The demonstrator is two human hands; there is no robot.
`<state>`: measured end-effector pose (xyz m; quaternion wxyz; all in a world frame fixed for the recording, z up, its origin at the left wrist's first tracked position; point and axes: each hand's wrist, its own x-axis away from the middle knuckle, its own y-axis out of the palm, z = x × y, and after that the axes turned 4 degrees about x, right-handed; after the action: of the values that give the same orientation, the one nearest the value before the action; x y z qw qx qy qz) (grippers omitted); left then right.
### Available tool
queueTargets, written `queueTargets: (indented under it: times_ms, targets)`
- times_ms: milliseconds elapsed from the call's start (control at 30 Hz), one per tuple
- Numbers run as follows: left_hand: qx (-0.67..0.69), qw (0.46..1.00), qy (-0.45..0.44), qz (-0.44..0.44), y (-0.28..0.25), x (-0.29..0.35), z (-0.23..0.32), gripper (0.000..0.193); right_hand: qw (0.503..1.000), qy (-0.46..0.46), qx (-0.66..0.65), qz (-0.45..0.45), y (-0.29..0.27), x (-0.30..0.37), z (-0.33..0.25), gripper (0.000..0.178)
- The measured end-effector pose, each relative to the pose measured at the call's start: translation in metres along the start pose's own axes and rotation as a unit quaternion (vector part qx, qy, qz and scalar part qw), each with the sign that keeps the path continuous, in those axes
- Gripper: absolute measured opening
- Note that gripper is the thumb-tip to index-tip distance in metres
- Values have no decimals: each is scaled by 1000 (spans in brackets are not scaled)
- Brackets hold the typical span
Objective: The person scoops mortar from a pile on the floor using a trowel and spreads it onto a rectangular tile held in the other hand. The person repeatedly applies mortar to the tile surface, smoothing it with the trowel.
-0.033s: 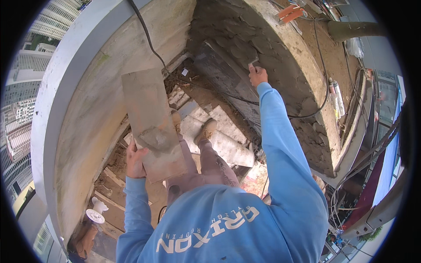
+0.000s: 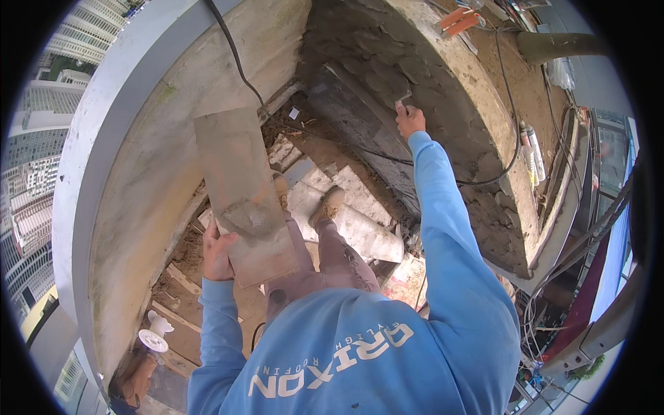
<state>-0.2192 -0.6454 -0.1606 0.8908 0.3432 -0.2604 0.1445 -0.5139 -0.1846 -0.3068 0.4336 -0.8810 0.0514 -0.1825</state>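
Observation:
My left hand [image 2: 219, 252] grips the near left edge of a long, flat grey board [image 2: 238, 162], fingers reaching beneath it. A smear of wet mortar [image 2: 252, 218] lies on the board's nearer half. With the arm stretched forward, my right hand [image 2: 411, 122] is closed round the handle of a small trowel [image 2: 404, 99]. Its blade is against the wall on the right, which carries a rough coat of dark wet mortar [image 2: 373, 52]; the hand and the viewing angle hide part of the tool.
A curved pale parapet wall [image 2: 149, 180] rises on my left. My boots [image 2: 328, 205] stand among broken slabs [image 2: 366, 238] and dirt. A black cable [image 2: 232, 52] crosses the trench. Sealant tubes [image 2: 532, 155] and an orange object [image 2: 460, 22] lie on the right ledge. A white spool [image 2: 153, 339] is low left.

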Motion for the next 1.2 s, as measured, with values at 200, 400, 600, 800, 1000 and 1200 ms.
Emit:
queueTargets:
  times_ms: [200, 400, 600, 800, 1000, 1200]
  targets:
    - [80, 993, -13, -80, 27, -26, -1, 70, 984, -11, 116, 133, -56, 138, -16, 39]
    - [75, 971, -112, -198, 96, -90, 14, 66, 953, -218, 115, 176, -125, 234, -68, 33]
    - [43, 942, -170, -288, 155, -105, 55, 66, 949, -285, 129, 48, -156, 314, -131, 31]
    - [4, 928, -149, -341, 185, -102, 70, 70, 969, -224, 87, 64, -157, 361, -125, 30]
    - [-37, 912, -134, -385, 202, -84, 71, 72, 960, -250, 95, 80, -165, 355, -119, 32]
    - [-220, 872, -22, -436, 199, -61, 55, 71, 925, -298, 57, 227, -122, 280, -113, 37]
